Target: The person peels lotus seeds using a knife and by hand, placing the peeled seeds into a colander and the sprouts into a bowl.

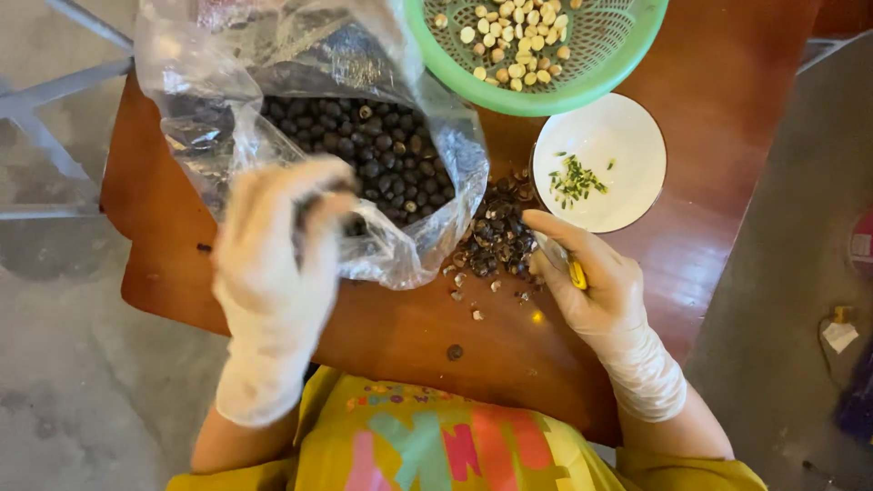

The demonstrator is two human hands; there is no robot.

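The left hand is dipping into the plastic bag on the bench, pinching a dark seed. The right hand is gripping a yellow-handled knife beside the shell pile. Cracking it looks next, needing a steady grip.

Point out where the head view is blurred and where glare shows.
Head view: the left hand at the clear plastic bag is smeared by motion blur; the right hand, holding a yellow-handled tool, is sharper; glare streaks the bag's folds and the wooden table by the white bowl.
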